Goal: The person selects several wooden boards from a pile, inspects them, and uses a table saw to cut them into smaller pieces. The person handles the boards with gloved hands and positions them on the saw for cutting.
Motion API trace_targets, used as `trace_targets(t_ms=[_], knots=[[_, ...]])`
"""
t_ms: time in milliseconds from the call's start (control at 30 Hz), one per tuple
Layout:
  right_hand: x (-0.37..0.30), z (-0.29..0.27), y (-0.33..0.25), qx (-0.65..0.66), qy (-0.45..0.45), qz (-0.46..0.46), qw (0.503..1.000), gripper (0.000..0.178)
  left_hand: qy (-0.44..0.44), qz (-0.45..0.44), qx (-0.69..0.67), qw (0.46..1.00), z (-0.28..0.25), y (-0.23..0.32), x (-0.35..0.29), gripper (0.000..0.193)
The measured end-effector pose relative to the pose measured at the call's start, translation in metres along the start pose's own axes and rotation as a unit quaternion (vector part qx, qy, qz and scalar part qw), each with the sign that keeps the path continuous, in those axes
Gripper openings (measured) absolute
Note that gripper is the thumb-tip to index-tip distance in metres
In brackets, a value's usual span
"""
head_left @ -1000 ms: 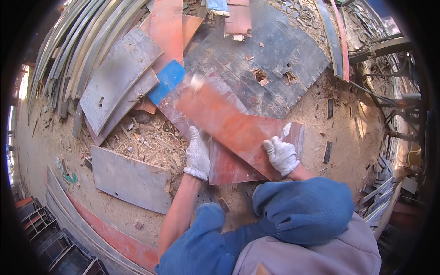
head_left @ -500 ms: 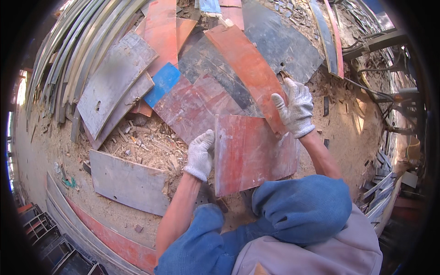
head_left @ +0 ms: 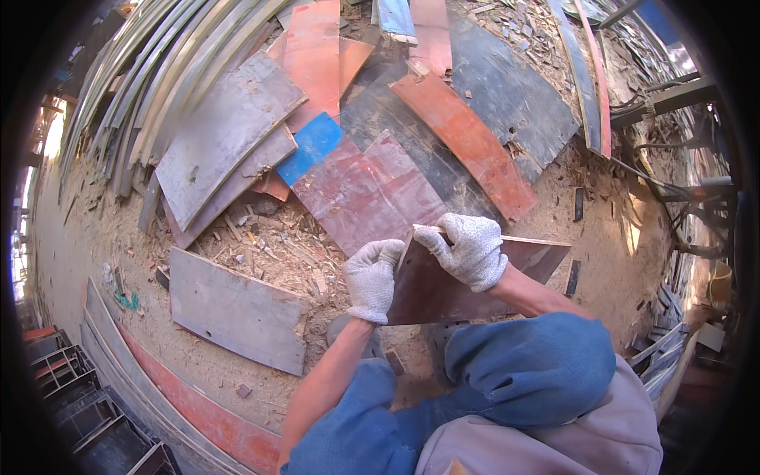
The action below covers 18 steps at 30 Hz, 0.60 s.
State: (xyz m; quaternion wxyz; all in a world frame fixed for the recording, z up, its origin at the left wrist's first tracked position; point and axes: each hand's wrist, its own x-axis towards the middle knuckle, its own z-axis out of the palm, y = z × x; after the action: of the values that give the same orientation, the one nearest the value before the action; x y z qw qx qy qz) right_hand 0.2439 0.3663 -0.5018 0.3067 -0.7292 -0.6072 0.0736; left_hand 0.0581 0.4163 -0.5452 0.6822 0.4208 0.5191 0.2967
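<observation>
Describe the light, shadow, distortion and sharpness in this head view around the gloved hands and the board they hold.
Head view: hard sunlight from the right, glare whitening the sandy ground at the left rim; the left hand and right hand are sharp, gripping the reddish board, whose facing side is in shade; fisheye bending curves the stacked planks at upper left; a black vignette rings the picture.
</observation>
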Motion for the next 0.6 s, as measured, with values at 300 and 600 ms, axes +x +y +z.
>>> trace_targets(t_ms=[300, 600], knots=[[0.012, -0.011, 0.002, 0.059, -0.033, -0.005, 0.998, 0.046, -0.015, 0.149, 0.134, 0.980, 0.000, 0.030, -0.007, 0.019], [-0.011, -0.030, -0.020, 0.039, -0.039, -0.076, 0.996, 0.044, 0.102, 0.006, -0.052, 0.993, -0.019, 0.039, 0.017, 0.018]])
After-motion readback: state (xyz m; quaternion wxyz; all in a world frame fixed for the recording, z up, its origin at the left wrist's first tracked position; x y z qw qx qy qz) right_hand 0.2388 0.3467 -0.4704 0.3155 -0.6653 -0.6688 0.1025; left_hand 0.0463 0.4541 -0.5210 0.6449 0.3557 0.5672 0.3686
